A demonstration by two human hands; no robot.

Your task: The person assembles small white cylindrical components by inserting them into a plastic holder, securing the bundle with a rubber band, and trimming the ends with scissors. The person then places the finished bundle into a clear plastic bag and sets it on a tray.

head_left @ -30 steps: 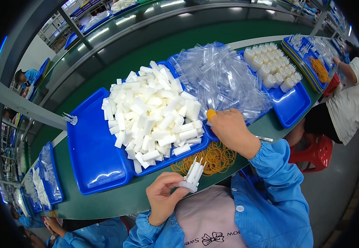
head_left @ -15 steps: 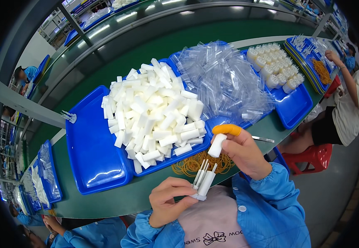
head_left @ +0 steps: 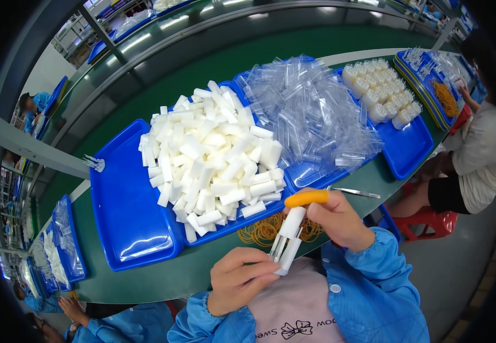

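Note:
My left hand (head_left: 241, 280) pinches the lower end of a bundle of white sticks (head_left: 287, 240) held just above my lap. My right hand (head_left: 339, 220), with an orange cot on the forefinger (head_left: 307, 198), grips the upper end of the same bundle. Directly beyond the hands a heap of yellow rubber bands (head_left: 270, 227) lies on the green bench. A big pile of white blocks (head_left: 211, 160) fills the blue tray (head_left: 123, 212) further ahead.
A heap of clear plastic tubes (head_left: 310, 114) sits on the blue tray to the right, with metal tweezers (head_left: 355, 192) by its near edge. Bundled white pieces (head_left: 380, 94) fill another blue tray (head_left: 411, 150). Another person (head_left: 476, 151) sits far right; more trays (head_left: 65, 243) stand left.
My right hand came back from the rubber-band heap and took the top of the white bundle. The left hand lowered the bundle slightly toward my lap.

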